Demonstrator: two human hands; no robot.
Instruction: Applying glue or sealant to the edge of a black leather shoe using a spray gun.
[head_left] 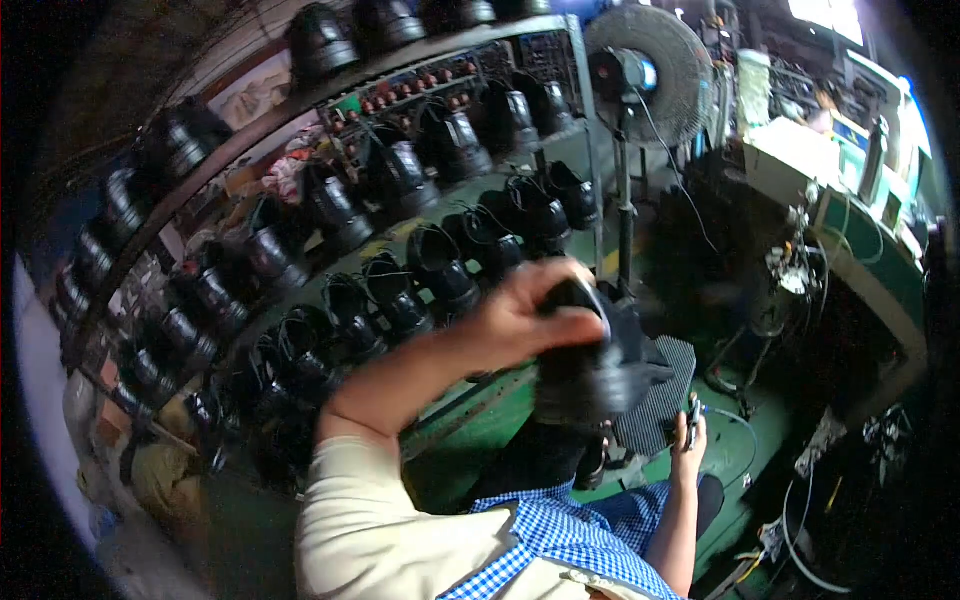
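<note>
My left hand (512, 318) is raised in front of me, its fingers closed on a black shoe (588, 392). The shoe is blurred by motion, and its far side is hidden. Lower and to the right, my right hand (688, 452) is wrapped around a small dark hand tool (693, 422). A thin bluish hose (738, 418) seems to run from that tool, but its exact kind is too small to tell. Behind the shoe lies a grey ribbed pad (672, 385), apart from both hands.
A tiered metal rack (583, 75) with rows of black shoes (400, 180) fills the left side. A large standing fan (650, 75) is behind it. At the right stand a pale green machine bench (870, 250) and metal fittings (795, 270), with hoses on the green floor (520, 400).
</note>
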